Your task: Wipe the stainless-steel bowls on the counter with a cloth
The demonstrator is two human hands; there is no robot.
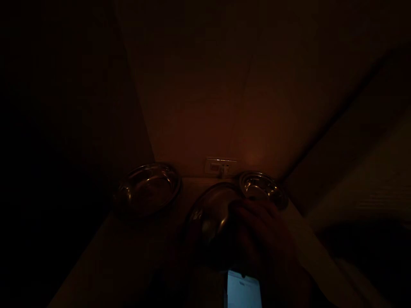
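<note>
The scene is very dark. A shiny metal bowl [208,214] is in the middle, seemingly tilted, its lower part lost in shadow. My right hand [263,222] is at the bowl's right side, with its fingers bent over the metal; the thumb cannot be made out. My left hand cannot be made out clearly; only a faint dark shape shows near the bowl's lower left. Below the bowl, a phone [244,291] with a lit screen lies near the bottom edge of the view.
A wide metal dish [149,192] stands at the left on the pale surface [93,256]. Behind my right hand is another round metal dish [260,184]. A wall socket plate [213,166] sits low on the back wall [199,107].
</note>
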